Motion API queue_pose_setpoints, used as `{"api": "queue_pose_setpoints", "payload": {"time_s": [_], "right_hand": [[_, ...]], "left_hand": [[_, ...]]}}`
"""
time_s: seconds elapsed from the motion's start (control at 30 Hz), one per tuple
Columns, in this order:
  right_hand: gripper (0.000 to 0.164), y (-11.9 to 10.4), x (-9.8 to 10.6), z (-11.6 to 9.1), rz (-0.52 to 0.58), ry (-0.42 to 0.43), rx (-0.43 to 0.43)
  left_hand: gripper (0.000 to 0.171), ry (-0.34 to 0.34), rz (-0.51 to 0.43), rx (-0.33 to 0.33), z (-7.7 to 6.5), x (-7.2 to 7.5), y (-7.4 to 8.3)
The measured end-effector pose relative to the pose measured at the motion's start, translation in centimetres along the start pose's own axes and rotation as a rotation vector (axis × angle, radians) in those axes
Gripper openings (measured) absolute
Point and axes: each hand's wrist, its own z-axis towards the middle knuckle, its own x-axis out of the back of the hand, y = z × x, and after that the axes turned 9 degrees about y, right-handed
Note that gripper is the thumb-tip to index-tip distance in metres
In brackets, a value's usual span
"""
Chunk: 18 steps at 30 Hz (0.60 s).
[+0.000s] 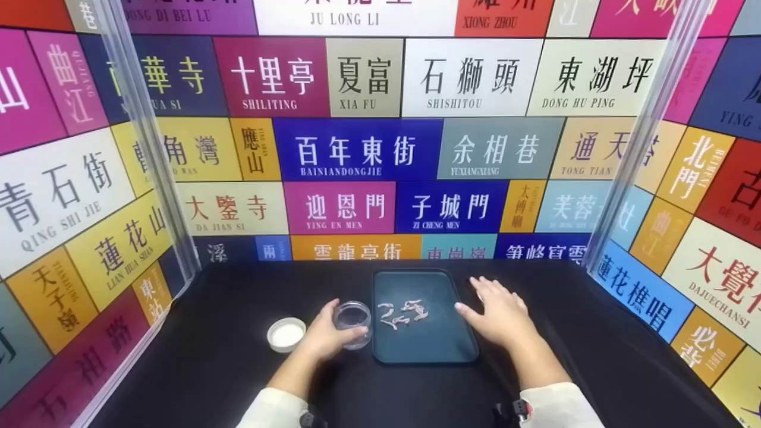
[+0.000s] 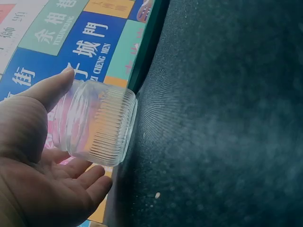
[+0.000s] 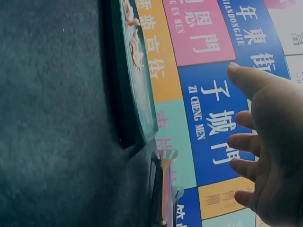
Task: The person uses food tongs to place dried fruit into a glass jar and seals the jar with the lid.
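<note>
My left hand (image 1: 327, 333) holds a clear glass jar (image 1: 352, 324), thumb on one side and fingers on the other, just left of the dark green tray (image 1: 425, 345). Ribbed walls and a threaded neck show on the jar (image 2: 102, 123) in the left wrist view; it stands upright with its mouth uncovered. Several small, pale, twisted pieces (image 1: 410, 310) lie on the tray. My right hand (image 1: 499, 309) is spread with nothing in it, over the tray's right side. Near it, a shiny metal utensil (image 3: 165, 189) lies beside the tray's corner, mostly hidden from the head view.
A round white lid (image 1: 286, 334) lies on the black tablecloth (image 1: 226, 309) left of the left hand. Panels with coloured sign patterns (image 1: 357, 148) enclose the table at the back and both sides, with clear corner strips (image 1: 642, 131) between them.
</note>
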Motion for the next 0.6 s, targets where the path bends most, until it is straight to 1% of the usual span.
{"api": "queue_pose_setpoints", "payload": {"time_s": [0.17, 0.33, 0.4, 0.6], "right_hand": [[0.089, 1.1, 0.0, 0.2, 0.012, -0.014, -0.039], [0.092, 2.5, -0.1, 0.1, 0.085, -0.056, -0.13], [0.093, 3.2, -0.2, 0.0, 0.097, -0.063, -0.165], [0.094, 5.0, -0.7, -0.4, 0.051, -0.059, -0.223]], "left_hand": [[0.096, -0.015, -0.011, 0.014, -0.1, -0.1, -0.1], [0.094, -0.018, -0.015, 0.018, -0.2, -0.1, -0.1], [0.094, -0.02, -0.011, 0.017, -0.2, -0.1, -0.1], [0.094, -0.026, -0.005, 0.025, -0.2, 0.1, -0.1]]}}
